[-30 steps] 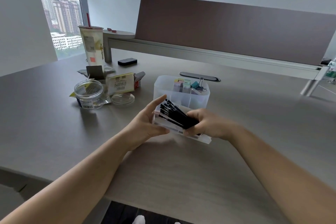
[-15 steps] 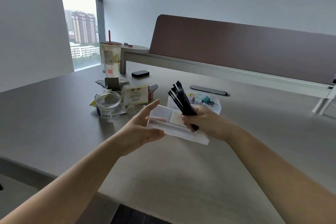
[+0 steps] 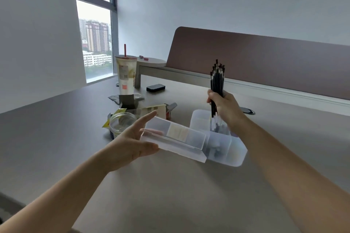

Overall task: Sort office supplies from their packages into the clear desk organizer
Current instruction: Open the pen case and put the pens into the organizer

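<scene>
Fingers (image 3: 212,98) of the right hand (image 3: 225,108) curl tightly round a bundle of black pen refills (image 3: 217,79), gripping it at mid-length and holding it upright; the dark tips fan out above the fist while the clear lower ends reach down into a rear compartment of the clear desk organizer (image 3: 231,149). The left hand (image 3: 130,143) holds an open, clear plastic refill box (image 3: 176,138) by its near end, thumb beneath and forefinger stretched straight along its upper edge, the other fingers seen faintly through the plastic. The box is raised off the desk (image 3: 170,195), tilted, with its far end touching the organizer's front left corner. The organizer stands on the desk between the two forearms. Behind the left hand lies a cluster of packaging: a round clear jar (image 3: 122,125) with a yellow label, an opened card box (image 3: 155,110) and torn grey wrappers. Beyond these stands a tall drink cup (image 3: 126,75) with a red straw, and near it a small black case (image 3: 155,87). A brown divider panel (image 3: 265,62) runs along the desk's far edge
</scene>
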`<action>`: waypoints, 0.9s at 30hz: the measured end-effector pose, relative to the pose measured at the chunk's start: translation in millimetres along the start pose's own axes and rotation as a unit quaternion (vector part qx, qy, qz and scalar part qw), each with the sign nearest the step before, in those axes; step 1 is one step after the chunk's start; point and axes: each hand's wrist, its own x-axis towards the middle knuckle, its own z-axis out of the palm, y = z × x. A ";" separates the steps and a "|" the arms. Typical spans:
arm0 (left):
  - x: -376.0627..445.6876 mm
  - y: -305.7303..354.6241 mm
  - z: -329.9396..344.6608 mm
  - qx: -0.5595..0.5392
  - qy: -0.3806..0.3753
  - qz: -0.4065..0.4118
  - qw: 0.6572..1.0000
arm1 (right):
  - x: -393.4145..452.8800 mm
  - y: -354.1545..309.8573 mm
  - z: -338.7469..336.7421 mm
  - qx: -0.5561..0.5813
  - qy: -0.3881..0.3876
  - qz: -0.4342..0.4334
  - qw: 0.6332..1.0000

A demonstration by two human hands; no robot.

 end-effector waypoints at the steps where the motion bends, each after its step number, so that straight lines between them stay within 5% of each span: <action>1: 0.6 0.7 -3.9 -0.002 -0.002 -0.002 1.000 | 5.3 3.4 1.5 -0.003 0.005 -0.002 1.000; 14: 1.8 8.6 -35.1 -0.041 0.040 0.030 0.998 | 41.4 29.5 14.5 0.008 0.018 -0.023 1.000; 27: 26.4 -5.9 -14.5 0.175 0.182 0.111 0.961 | 56.3 43.6 22.4 -0.142 -0.089 0.015 0.986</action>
